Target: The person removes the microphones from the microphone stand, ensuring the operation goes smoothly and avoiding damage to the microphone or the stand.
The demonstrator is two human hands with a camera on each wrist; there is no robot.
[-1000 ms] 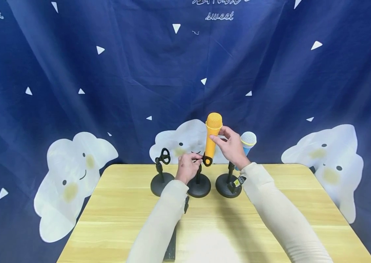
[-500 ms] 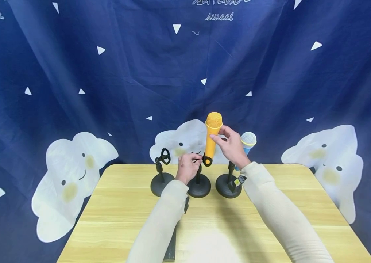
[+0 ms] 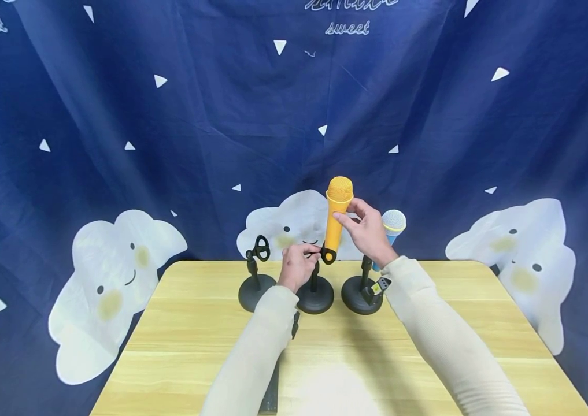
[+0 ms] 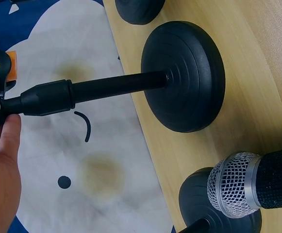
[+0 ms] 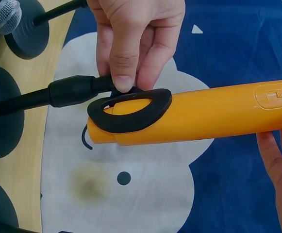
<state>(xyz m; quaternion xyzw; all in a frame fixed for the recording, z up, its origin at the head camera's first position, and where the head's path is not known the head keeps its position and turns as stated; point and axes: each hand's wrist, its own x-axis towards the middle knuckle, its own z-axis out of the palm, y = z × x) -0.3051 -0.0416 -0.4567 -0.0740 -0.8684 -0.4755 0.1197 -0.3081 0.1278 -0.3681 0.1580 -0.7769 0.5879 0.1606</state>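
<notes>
A yellow-orange microphone [image 3: 333, 222] stands nearly upright, slightly tilted, above the middle black microphone stand [image 3: 316, 299]. My right hand [image 3: 369, 231] holds its body between thumb and fingers, below the mesh head. In the right wrist view, the stand's black clip [image 5: 153, 116] loops around the microphone's bottom end. My left hand [image 3: 298, 267] pinches the joint where this clip meets the pole, as the left wrist view shows with its fingers at the pole's top [image 4: 46, 97].
To the left is another stand [image 3: 257, 289] with a bare clip. At right, a blue microphone [image 3: 394, 222] with a white head is in the third stand [image 3: 362, 294]. A black microphone [image 4: 235, 184] with a silver mesh head lies under my left forearm. A patterned blue curtain [image 3: 252, 115] hangs behind.
</notes>
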